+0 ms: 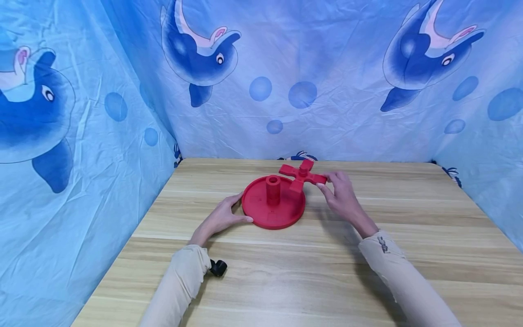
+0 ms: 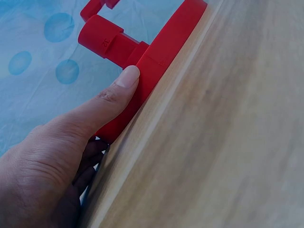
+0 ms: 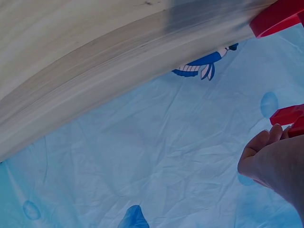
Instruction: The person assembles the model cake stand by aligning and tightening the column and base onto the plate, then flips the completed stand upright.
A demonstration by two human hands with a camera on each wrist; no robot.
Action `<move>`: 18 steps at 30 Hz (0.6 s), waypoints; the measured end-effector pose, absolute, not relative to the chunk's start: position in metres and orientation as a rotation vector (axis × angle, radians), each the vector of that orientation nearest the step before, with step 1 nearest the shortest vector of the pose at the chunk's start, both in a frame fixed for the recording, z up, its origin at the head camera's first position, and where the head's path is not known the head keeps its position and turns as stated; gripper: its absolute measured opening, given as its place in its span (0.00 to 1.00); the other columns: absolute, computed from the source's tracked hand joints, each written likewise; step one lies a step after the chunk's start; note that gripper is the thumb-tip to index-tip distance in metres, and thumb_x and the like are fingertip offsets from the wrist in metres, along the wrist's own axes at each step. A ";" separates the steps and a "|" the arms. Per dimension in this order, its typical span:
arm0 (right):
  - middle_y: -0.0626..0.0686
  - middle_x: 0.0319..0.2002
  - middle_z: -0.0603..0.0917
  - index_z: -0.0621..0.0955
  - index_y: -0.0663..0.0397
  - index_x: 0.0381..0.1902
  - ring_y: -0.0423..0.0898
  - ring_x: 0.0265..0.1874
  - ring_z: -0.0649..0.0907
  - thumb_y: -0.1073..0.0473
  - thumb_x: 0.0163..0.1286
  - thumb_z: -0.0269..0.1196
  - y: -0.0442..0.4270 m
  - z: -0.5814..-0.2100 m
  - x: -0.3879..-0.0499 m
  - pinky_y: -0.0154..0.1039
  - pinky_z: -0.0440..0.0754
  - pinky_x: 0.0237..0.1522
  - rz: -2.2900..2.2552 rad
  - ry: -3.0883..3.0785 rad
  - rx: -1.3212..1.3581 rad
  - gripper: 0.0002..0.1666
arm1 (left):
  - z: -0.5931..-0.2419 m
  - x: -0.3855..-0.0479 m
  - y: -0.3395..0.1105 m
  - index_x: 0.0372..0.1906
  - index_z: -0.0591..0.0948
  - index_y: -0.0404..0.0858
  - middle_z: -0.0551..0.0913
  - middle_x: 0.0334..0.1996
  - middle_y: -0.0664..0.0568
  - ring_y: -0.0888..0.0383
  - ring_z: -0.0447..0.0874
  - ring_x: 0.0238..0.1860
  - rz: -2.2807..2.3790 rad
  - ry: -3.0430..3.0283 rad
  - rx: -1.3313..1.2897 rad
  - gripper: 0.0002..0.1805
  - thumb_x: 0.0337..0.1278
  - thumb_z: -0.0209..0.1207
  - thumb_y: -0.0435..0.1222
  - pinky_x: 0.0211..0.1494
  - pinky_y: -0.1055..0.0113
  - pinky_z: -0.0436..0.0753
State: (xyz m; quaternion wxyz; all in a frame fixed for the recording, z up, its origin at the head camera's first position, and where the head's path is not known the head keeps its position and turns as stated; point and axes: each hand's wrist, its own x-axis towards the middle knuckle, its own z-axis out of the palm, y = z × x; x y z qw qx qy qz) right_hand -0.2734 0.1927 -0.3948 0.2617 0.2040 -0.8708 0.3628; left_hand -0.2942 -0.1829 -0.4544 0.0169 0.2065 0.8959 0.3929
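Observation:
A red round base (image 1: 261, 213) with an upright hollow post (image 1: 273, 190) at its middle lies flat on the wooden table. My left hand (image 1: 222, 215) grips its left rim, thumb at the front and fingers farther back; in the left wrist view the thumb (image 2: 107, 102) presses the rim's side. A red four-armed cross piece (image 1: 303, 171) with a short round stub in its centre is held in the air by my right hand (image 1: 341, 195), which pinches the end of one arm. It hangs above the base's far right edge, apart from the post.
The wooden table (image 1: 408, 227) has its far edge close behind the base. A blue cloth (image 1: 343, 131) printed with dolphins and bubbles hangs at the back and both sides. A small black piece (image 1: 218, 268) sits at the left cuff.

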 end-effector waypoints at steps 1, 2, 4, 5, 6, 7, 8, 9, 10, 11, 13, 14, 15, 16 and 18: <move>0.67 0.44 0.77 0.81 0.74 0.53 0.63 0.46 0.74 0.67 0.71 0.68 0.191 -0.394 -0.273 0.56 0.71 0.48 0.983 -2.359 0.552 0.18 | -0.454 -0.294 -0.183 0.81 0.63 0.43 0.69 0.75 0.51 0.48 0.63 0.76 1.222 2.783 0.645 0.58 0.48 0.77 0.59 0.74 0.45 0.67; 0.67 0.44 0.77 0.81 0.74 0.53 0.63 0.46 0.74 0.67 0.71 0.68 0.190 -0.394 -0.274 0.57 0.71 0.48 0.984 -2.359 0.553 0.17 | -0.455 -0.294 -0.183 0.81 0.63 0.43 0.69 0.75 0.51 0.48 0.63 0.76 1.224 2.780 0.647 0.58 0.48 0.77 0.59 0.75 0.45 0.67; 0.67 0.45 0.78 0.81 0.74 0.53 0.63 0.47 0.74 0.67 0.71 0.68 0.187 -0.393 -0.274 0.57 0.71 0.49 0.995 -2.361 0.557 0.18 | -0.455 -0.294 -0.183 0.81 0.63 0.42 0.69 0.75 0.50 0.47 0.63 0.76 1.229 2.777 0.655 0.58 0.48 0.77 0.58 0.75 0.45 0.67; 0.67 0.45 0.78 0.81 0.74 0.53 0.63 0.47 0.75 0.67 0.71 0.68 0.186 -0.392 -0.274 0.57 0.72 0.49 0.997 -2.362 0.561 0.17 | -0.455 -0.294 -0.183 0.81 0.63 0.42 0.69 0.75 0.50 0.47 0.63 0.76 1.230 2.776 0.657 0.58 0.48 0.77 0.58 0.75 0.45 0.66; 0.67 0.45 0.78 0.81 0.74 0.54 0.63 0.47 0.75 0.67 0.71 0.68 0.184 -0.392 -0.274 0.57 0.72 0.50 1.003 -2.364 0.566 0.18 | -0.455 -0.294 -0.183 0.81 0.63 0.42 0.69 0.75 0.50 0.47 0.63 0.76 1.233 2.774 0.660 0.58 0.48 0.77 0.58 0.75 0.44 0.66; 0.67 0.45 0.78 0.81 0.74 0.54 0.63 0.47 0.75 0.67 0.71 0.68 0.182 -0.391 -0.274 0.57 0.72 0.50 1.010 -2.364 0.570 0.18 | -0.455 -0.294 -0.183 0.81 0.63 0.42 0.69 0.75 0.50 0.47 0.63 0.76 1.235 2.774 0.660 0.57 0.48 0.77 0.58 0.75 0.44 0.66; 0.66 0.46 0.78 0.81 0.73 0.54 0.62 0.48 0.75 0.67 0.71 0.68 0.181 -0.390 -0.274 0.57 0.72 0.50 1.020 -2.363 0.577 0.18 | -0.455 -0.294 -0.183 0.81 0.63 0.42 0.69 0.75 0.50 0.47 0.63 0.76 1.236 2.776 0.658 0.58 0.48 0.77 0.58 0.75 0.45 0.67; 0.66 0.46 0.78 0.81 0.73 0.54 0.62 0.48 0.75 0.66 0.72 0.67 0.179 -0.389 -0.273 0.57 0.72 0.51 1.032 -2.359 0.585 0.18 | -0.455 -0.294 -0.183 0.81 0.63 0.42 0.69 0.75 0.50 0.47 0.63 0.75 1.239 2.777 0.657 0.58 0.48 0.77 0.58 0.74 0.45 0.67; 0.66 0.46 0.78 0.81 0.73 0.55 0.61 0.48 0.75 0.66 0.72 0.67 0.178 -0.389 -0.273 0.57 0.72 0.51 1.042 -2.356 0.593 0.17 | -0.455 -0.294 -0.183 0.81 0.63 0.42 0.69 0.75 0.50 0.47 0.63 0.75 1.241 2.777 0.655 0.58 0.48 0.77 0.58 0.74 0.45 0.67; 0.66 0.46 0.78 0.81 0.73 0.55 0.61 0.48 0.75 0.66 0.73 0.66 0.176 -0.389 -0.273 0.57 0.72 0.51 1.053 -2.351 0.600 0.17 | -0.455 -0.294 -0.183 0.81 0.64 0.42 0.69 0.75 0.50 0.47 0.63 0.75 1.240 2.778 0.651 0.58 0.48 0.77 0.58 0.74 0.45 0.67; 0.66 0.47 0.78 0.81 0.72 0.55 0.61 0.49 0.75 0.67 0.73 0.66 0.173 -0.388 -0.272 0.57 0.73 0.52 1.085 -2.343 0.611 0.17 | -0.455 -0.294 -0.183 0.81 0.64 0.42 0.70 0.75 0.50 0.47 0.64 0.75 1.238 2.782 0.645 0.58 0.47 0.77 0.58 0.74 0.45 0.68; 0.65 0.47 0.78 0.81 0.72 0.56 0.61 0.49 0.75 0.66 0.74 0.65 0.172 -0.388 -0.272 0.58 0.73 0.53 1.103 -2.340 0.614 0.17 | -0.454 -0.294 -0.183 0.81 0.64 0.42 0.70 0.75 0.50 0.47 0.64 0.75 1.237 2.783 0.643 0.58 0.47 0.77 0.58 0.74 0.46 0.68; 0.65 0.47 0.78 0.81 0.72 0.56 0.61 0.50 0.75 0.67 0.74 0.65 0.170 -0.387 -0.272 0.58 0.73 0.53 1.121 -2.336 0.617 0.16 | -0.454 -0.293 -0.183 0.80 0.64 0.41 0.70 0.75 0.50 0.47 0.64 0.75 1.237 2.782 0.644 0.58 0.47 0.77 0.58 0.74 0.46 0.68; 0.65 0.47 0.78 0.81 0.72 0.56 0.61 0.50 0.76 0.67 0.74 0.65 0.169 -0.387 -0.272 0.58 0.74 0.53 1.138 -2.334 0.616 0.16 | -0.454 -0.293 -0.183 0.81 0.64 0.41 0.70 0.75 0.50 0.47 0.64 0.75 1.236 2.782 0.648 0.58 0.47 0.77 0.59 0.74 0.45 0.68; 0.65 0.47 0.78 0.81 0.72 0.55 0.60 0.50 0.76 0.67 0.75 0.64 0.167 -0.387 -0.271 0.58 0.74 0.53 1.187 -2.326 0.616 0.16 | -0.454 -0.293 -0.182 0.81 0.63 0.41 0.69 0.75 0.50 0.47 0.64 0.75 1.236 2.781 0.652 0.58 0.47 0.77 0.59 0.74 0.46 0.68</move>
